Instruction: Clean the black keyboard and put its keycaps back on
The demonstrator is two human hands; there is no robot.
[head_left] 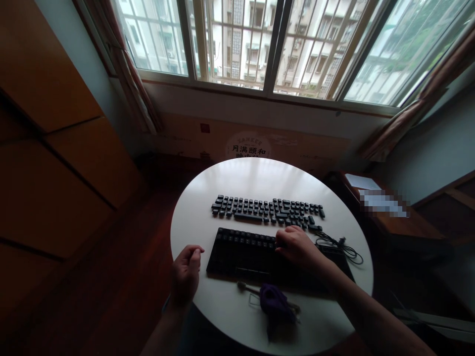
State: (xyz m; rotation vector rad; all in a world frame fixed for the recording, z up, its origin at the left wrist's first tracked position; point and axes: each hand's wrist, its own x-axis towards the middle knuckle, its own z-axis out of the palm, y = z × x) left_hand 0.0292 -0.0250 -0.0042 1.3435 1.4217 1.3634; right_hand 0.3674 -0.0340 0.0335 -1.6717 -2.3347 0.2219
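A black keyboard lies on the round white table. Behind it, several loose black keycaps are laid out in rows. My right hand rests on the keyboard's middle, fingers curled down onto the keys; what they pinch is hidden. My left hand hovers at the table's left edge, beside the keyboard's left end, fingers curled with the tips pressed together. Whether it holds anything is too small to see.
A purple cloth and a small wire tool with a handle lie in front of the keyboard. The keyboard's black cable coils at the right. A wooden side table stands to the right, and a window is beyond.
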